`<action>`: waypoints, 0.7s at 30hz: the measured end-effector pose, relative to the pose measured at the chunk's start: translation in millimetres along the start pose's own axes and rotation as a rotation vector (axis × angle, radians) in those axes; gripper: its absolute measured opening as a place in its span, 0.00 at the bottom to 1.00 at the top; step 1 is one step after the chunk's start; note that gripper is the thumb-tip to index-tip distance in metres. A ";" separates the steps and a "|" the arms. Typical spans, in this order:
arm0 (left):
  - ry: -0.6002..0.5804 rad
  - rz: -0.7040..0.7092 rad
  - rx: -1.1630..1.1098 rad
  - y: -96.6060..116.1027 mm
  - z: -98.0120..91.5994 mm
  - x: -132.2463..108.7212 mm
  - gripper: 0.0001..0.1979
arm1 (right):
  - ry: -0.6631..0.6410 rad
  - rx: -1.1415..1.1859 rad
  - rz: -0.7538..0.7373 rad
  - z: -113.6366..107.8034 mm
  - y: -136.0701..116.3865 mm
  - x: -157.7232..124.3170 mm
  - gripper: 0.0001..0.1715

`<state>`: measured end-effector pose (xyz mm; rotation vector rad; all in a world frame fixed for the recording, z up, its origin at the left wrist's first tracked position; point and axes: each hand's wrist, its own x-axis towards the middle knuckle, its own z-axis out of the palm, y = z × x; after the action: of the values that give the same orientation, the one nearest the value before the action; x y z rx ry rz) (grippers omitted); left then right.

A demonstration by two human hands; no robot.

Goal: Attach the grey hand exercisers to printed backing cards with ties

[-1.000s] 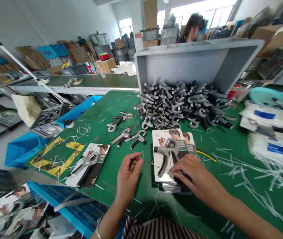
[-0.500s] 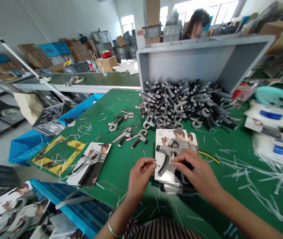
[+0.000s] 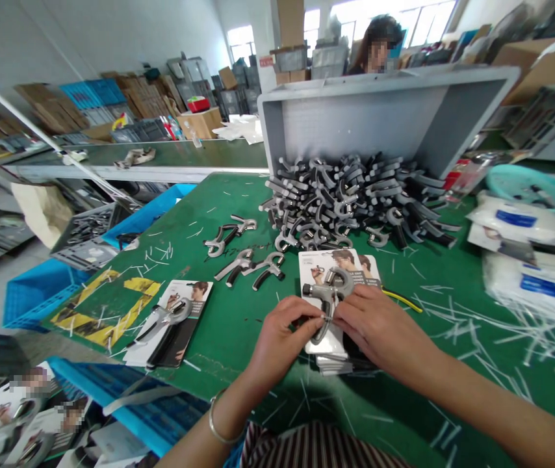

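A grey and black hand gripper [image 3: 329, 294] lies on a printed backing card [image 3: 336, 263] atop a small stack of cards on the green table [image 3: 238, 325]. My left hand [image 3: 284, 338] pinches at the gripper's handle, fingers closed on a thin white tie I can barely see. My right hand [image 3: 379, 328] presses on the gripper's other handle and the card, fingers curled. The two hands meet over the middle of the gripper.
A tipped grey bin [image 3: 385, 117] spills a pile of hand grippers [image 3: 350, 198]. Three loose grippers [image 3: 243, 250] and a carded one [image 3: 173, 322] lie at left. White bags [image 3: 531, 260] sit right; blue crates [image 3: 38, 286] left. A person [image 3: 375, 45] works behind.
My left hand moved right from open table to the gripper's handle and pinched there. My right hand shifted up the card to meet it.
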<state>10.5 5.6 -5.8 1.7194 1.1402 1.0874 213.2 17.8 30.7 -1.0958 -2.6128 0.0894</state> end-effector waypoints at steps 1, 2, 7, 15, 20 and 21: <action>0.002 -0.002 -0.003 0.1 -0.1 -0.4 0.03 | 0.007 -0.002 0.001 0.6 0.0 0.4 0.12; 0.005 -0.005 -0.007 0.1 -0.2 -1.0 0.03 | 0.013 -0.001 0.003 1.4 0.1 0.7 0.12; 0.011 -0.005 -0.006 -0.2 0.3 -2.5 0.03 | 0.022 0.007 0.001 3.1 -0.9 1.2 0.11; -0.076 0.121 0.163 2.7 -5.4 0.6 0.04 | 0.043 -0.014 -0.033 2.5 -2.6 3.8 0.13; -0.198 0.232 0.527 21.9 -17.8 1.7 0.09 | 0.052 0.082 0.016 6.3 -2.1 1.9 0.14; -0.222 0.248 0.650 26.6 -18.8 2.2 0.10 | 0.049 0.103 0.025 6.7 -2.8 1.8 0.14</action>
<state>0.7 2.9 25.2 2.4696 1.2388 0.6669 208.1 17.4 25.3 -1.0817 -2.5213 0.1979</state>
